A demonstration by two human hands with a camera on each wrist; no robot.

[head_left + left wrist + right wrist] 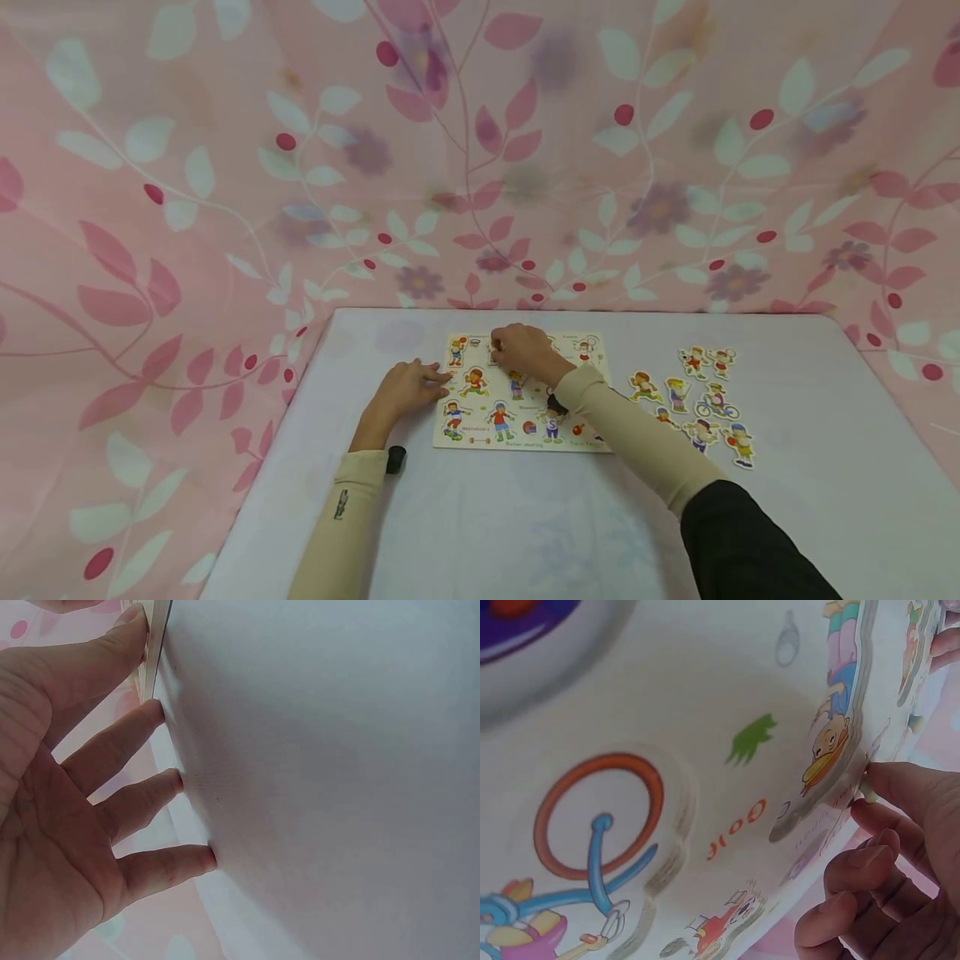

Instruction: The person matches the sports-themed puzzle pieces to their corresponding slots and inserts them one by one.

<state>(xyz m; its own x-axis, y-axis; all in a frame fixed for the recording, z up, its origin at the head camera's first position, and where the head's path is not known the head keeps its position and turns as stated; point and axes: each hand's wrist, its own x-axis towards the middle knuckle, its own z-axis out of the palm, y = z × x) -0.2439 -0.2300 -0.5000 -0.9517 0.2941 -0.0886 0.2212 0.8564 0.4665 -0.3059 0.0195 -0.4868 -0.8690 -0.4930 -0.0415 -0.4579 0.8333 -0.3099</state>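
A pale wooden puzzle board (477,418) with printed sports figures lies on the table. At its upper part my right hand (528,350) pinches a small puzzle piece (493,353) between thumb and index finger; the fingers largely hide it. In the right wrist view, the other fingers of the right hand (900,862) are curled beneath. My left hand (405,392) lies at the board's left side, fingers spread. The left wrist view shows the left hand's (82,787) thumb touching the board's edge (155,645), with other fingertips on the white cloth.
Several loose figure pieces lie right of the board, among them a cyclist (716,402) and a ball player (740,443). A white cloth (525,517) covers the table. Behind it hangs a pink floral curtain (480,167). A small black object (396,459) sits by the left cuff.
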